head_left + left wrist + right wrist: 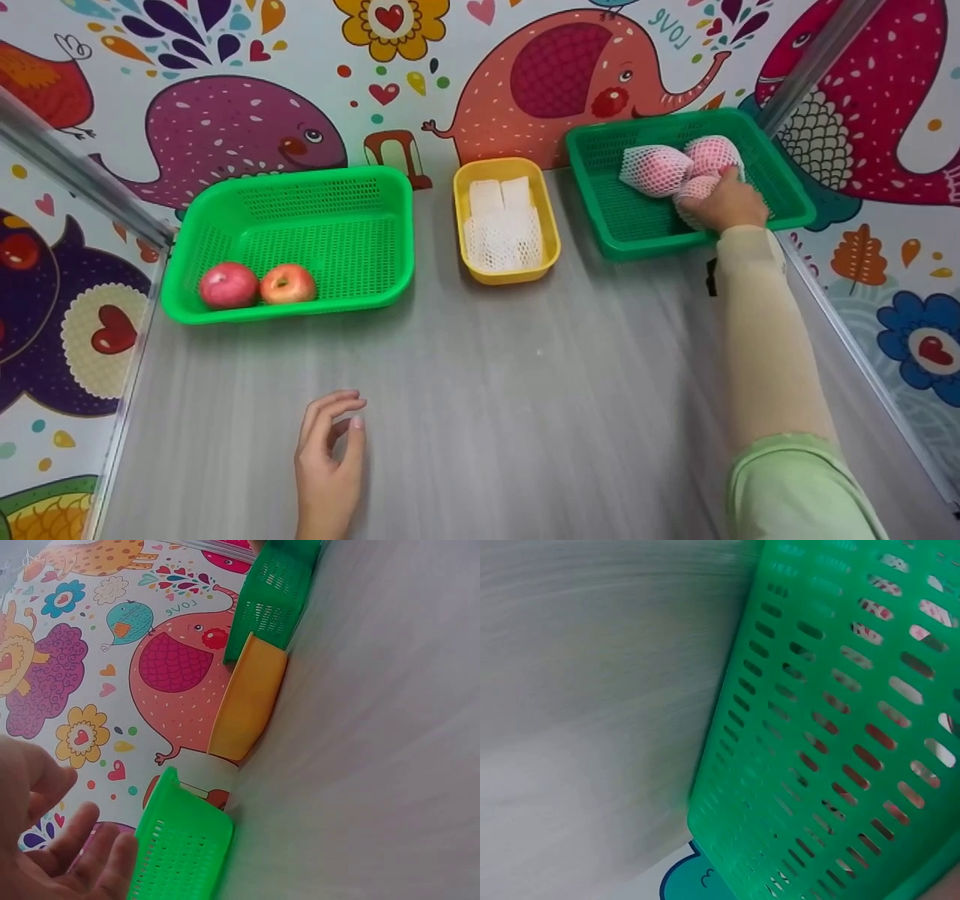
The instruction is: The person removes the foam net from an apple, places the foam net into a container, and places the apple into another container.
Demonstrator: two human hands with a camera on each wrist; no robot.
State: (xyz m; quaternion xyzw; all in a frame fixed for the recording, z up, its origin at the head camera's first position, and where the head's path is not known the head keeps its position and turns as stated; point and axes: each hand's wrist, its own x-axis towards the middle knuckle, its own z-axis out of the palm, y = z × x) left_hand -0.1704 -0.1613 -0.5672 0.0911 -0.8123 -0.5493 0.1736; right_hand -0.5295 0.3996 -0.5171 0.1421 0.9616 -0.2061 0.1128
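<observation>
The right hand (729,204) is inside the dark green basket (652,249), over the front netted fruit (694,192). That fruit lies below and left of the fingers, touching the hand; the rear netted fruit (712,152) sits just beyond the fingertips, and the left netted fruit (654,169) lies beside both. Whether the fingers pinch the front fruit cannot be told — the hand covers the contact, and the right wrist view shows mainly basket wall. The left hand (330,457) holds nothing: fingers loosely bent, thumb apart. It is nearest the light green basket (360,302) — two apples (229,286) inside.
</observation>
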